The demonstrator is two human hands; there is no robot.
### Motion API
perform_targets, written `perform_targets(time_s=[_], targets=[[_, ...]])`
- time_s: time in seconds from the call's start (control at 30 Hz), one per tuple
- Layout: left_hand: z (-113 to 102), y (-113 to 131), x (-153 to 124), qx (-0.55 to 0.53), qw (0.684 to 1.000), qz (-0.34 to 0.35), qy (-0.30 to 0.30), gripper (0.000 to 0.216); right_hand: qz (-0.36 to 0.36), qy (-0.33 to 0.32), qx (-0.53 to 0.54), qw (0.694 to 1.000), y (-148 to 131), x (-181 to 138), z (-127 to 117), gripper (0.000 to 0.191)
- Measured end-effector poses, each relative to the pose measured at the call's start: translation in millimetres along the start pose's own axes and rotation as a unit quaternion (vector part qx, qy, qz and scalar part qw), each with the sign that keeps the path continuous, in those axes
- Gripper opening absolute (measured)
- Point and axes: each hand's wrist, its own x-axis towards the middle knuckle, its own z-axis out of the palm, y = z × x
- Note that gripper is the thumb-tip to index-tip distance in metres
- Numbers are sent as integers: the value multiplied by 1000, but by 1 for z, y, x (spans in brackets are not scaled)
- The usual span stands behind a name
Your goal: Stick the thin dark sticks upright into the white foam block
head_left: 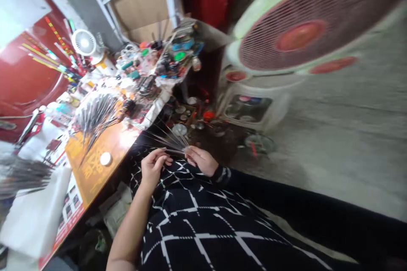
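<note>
Above my lap, my right hand is closed round the end of a bundle of thin dark stems, which fan out up and to the left. My left hand is beside it, thumb and fingers pinched together at a thin stem that reaches across to the right hand. What the stems are made of is too blurred to tell. On the table to the left lies a fan-shaped pile of dark, slender pointed pieces.
A round white lid sits on the orange table top. Left of it, a second dark bundle rests by white foam. A small white fan stands among clutter. A large fan stands at right, beside a plastic stool.
</note>
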Motion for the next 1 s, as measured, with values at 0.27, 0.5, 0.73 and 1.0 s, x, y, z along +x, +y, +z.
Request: perform_targets(time_s=[0.27, 0.5, 0.73, 1.0], targets=[[-53, 2, -46, -66, 984, 20, 164, 29, 34, -135, -49, 989, 14, 11, 74, 68], [-74, -1, -72, -85, 976, 40, 195, 27, 64, -197, -29, 978, 20, 10, 97, 66], [-82, 1, -75, -96, 972, 57, 208, 30, 104, -221, 13, 970, 23, 9, 109, 63], [-86, 8, -82, -43, 972, 84, 215, 28, 119, -242, 48, 962, 23, 11, 119, 62]])
